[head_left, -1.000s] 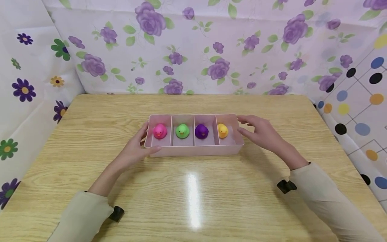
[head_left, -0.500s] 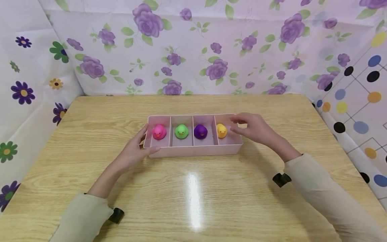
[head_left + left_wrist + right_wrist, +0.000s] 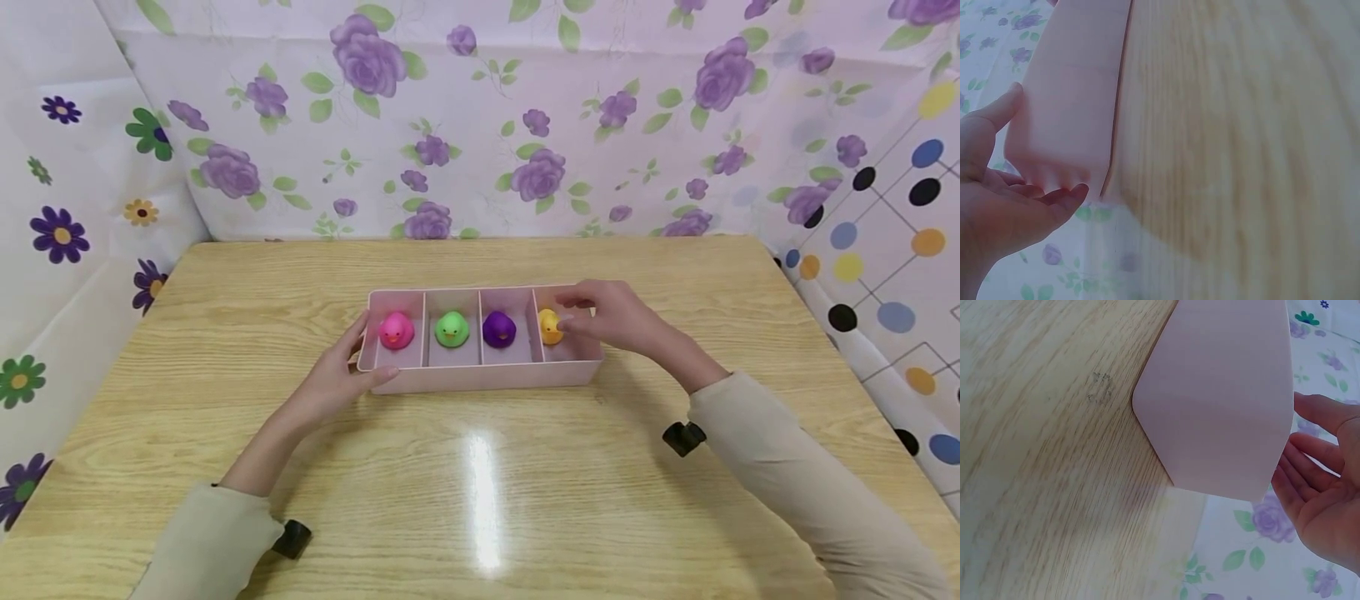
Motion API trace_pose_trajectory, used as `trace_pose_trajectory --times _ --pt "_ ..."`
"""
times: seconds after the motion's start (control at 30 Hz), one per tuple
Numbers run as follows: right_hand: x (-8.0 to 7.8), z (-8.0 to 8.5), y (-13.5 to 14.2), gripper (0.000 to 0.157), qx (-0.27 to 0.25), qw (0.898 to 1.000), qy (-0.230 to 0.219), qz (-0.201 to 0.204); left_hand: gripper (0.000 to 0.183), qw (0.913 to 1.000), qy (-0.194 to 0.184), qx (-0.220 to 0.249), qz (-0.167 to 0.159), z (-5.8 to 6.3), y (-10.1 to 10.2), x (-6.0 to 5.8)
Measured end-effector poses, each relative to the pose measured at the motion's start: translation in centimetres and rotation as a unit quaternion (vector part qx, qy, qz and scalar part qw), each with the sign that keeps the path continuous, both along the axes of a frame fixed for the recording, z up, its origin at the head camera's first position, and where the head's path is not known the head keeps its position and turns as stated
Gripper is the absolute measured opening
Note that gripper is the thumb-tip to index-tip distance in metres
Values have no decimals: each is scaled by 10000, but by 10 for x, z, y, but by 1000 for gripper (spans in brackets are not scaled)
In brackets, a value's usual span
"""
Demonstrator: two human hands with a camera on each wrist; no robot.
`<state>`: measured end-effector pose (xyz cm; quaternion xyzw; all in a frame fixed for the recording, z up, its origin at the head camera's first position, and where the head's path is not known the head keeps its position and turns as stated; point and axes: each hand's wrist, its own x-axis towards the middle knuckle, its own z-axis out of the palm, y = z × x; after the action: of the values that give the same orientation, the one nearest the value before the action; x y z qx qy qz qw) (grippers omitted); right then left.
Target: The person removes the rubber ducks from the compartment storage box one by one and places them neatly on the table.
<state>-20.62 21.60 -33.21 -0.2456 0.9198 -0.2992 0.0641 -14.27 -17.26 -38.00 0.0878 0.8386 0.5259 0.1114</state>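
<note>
A pale pink box (image 3: 480, 379) with compartments stands on the wooden table. In it sit a pink toy duck (image 3: 396, 331), a green one, a purple one and, in the rightmost compartment, a yellow toy duck (image 3: 549, 327). My left hand (image 3: 333, 379) holds the box's left end, thumb on the front wall and fingers along the end wall; the left wrist view shows fingertips at the end wall (image 3: 1063, 140). Over the rightmost compartment reaches my right hand (image 3: 611, 315), thumb and fingers parted. Its thumb tip overlaps the yellow duck in the head view; the box wall hides its fingertips in the right wrist view.
The light wooden table (image 3: 375, 467) extends around the box. Behind it hangs a sheet with purple roses (image 3: 536, 175). Patterned sheets flank both sides, one with flowers (image 3: 60, 235), one with coloured dots (image 3: 896, 317).
My right hand has moved left from beside the box's right end, over the rim and in to the yellow duck. The left hand stays on the box; the ducks have not moved.
</note>
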Motion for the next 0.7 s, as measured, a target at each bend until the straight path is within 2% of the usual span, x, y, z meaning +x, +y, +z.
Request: trace_pose_trajectory --times 0.17,0.7 --pt "-3 0 -5 44 88 9998 -71 -134 97 10000 18 2 -6 1 1 0" --pt "-7 -1 -25 45 255 9996 -60 -114 97 10000 0 -32 10 2 1 2"
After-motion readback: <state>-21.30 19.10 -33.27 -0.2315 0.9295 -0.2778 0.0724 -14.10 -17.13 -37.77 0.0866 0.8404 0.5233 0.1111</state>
